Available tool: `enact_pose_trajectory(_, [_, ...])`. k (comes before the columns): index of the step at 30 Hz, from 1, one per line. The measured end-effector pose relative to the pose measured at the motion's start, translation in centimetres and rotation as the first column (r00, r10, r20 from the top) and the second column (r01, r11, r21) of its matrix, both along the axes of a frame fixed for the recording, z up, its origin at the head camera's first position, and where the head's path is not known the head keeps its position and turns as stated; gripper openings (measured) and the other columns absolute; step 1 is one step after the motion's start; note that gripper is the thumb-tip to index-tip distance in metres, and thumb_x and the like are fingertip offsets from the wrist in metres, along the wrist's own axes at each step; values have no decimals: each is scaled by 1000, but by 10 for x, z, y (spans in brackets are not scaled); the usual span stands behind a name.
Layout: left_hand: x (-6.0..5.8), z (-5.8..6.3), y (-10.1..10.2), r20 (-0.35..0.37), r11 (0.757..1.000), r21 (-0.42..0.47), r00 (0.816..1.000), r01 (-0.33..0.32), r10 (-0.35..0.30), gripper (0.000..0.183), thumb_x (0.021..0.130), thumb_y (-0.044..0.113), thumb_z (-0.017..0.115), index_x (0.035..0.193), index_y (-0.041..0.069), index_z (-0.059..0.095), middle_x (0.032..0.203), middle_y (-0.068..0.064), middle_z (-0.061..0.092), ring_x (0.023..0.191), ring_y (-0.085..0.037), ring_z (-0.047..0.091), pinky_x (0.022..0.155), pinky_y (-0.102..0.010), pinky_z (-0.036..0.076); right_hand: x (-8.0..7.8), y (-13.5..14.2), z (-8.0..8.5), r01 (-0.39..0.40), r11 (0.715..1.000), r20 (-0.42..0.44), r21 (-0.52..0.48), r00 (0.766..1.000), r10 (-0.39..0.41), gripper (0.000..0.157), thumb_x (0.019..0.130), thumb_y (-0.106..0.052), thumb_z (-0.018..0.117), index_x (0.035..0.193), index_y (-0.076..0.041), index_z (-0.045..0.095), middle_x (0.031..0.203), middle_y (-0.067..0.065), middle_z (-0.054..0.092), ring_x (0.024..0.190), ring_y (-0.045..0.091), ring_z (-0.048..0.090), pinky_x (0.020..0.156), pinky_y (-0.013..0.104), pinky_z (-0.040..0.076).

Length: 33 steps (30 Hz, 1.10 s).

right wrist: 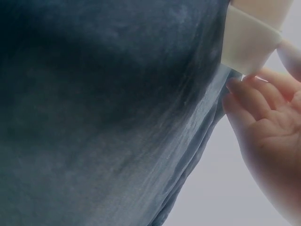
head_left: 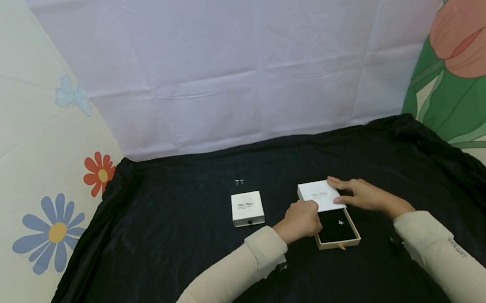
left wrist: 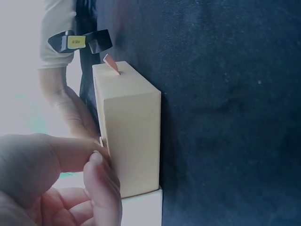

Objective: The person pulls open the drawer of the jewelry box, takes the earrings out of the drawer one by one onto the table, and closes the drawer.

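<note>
A white jewelry box sleeve [head_left: 317,194] has its cream drawer [head_left: 357,232] pulled well out towards the front. On the drawer's black pad sits a small silvery earring-like piece [head_left: 340,222]. My left hand [head_left: 301,220] pinches the drawer's left rim. In the left wrist view, thumb and fingertip [left wrist: 96,162] come together there; anything small between them is hidden. A peach ribbon tab [left wrist: 111,64] sticks out from the drawer's front. At the sleeve's right end, my right hand [head_left: 360,193] grips it, thumb at the near side and fingers behind.
Left of the open box lies a second white box [head_left: 247,208], closed, with dark lettering. Behind it are two tiny T-shaped silvery pieces [head_left: 239,182]. Black cloth [head_left: 165,220] covers the table, and a pale sheet [head_left: 233,62] hangs at its back.
</note>
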<state>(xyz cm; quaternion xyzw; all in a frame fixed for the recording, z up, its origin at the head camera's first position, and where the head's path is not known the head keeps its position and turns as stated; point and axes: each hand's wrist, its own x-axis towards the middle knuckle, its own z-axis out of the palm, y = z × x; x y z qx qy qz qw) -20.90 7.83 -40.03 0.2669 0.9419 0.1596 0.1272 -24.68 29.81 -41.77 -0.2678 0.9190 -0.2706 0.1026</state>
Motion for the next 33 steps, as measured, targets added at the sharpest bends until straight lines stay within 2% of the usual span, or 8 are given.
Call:
enact_pose_trajectory(4, [1,1,0,0,1000,6,1000,-3,3,33,85,15,71,57,16,53,48,6,47,42,-7,40,38,-20,33,-1,1,-1,0,1000,-4,0,1000,0,65,93,-27,61,142,8,34,149,29,25,130,47,35,100,59,36])
enact_pose_trajectory(11, [3,5,-5,11,999,50,1000,15,-16,41,86,6,63,52,15,43,42,6,34,36,-6,28,34,-19,23,0,1,-1,-1,1000,-7,-3,1000,1,66,93,-27,62,141,8,34,148,30,25,130,48,35,100,59,36])
enact_pose_trajectory(17, [2,6,-10,-15,995,85,999,43,-42,42,85,3,59,49,16,40,41,7,32,37,-6,27,35,-18,23,0,1,-1,-5,1000,-11,-8,1000,5,65,93,-26,62,141,8,34,148,30,25,130,47,35,100,59,36])
enact_pose_trajectory(27, [-1,-1,-10,-15,998,62,1000,-11,12,39,85,7,62,50,17,47,44,7,39,40,-7,36,36,-20,28,0,0,0,3,1000,-6,-11,1000,-3,65,93,-26,62,141,8,35,148,29,25,131,47,33,101,59,35])
enact_pose_trajectory(33, [-1,1,-12,3,997,72,1000,-6,5,45,87,7,61,47,17,43,41,7,34,36,-6,29,34,-19,23,0,0,-1,4,1000,-2,-14,1000,-4,64,93,-25,61,141,8,35,149,28,25,132,47,32,101,59,35])
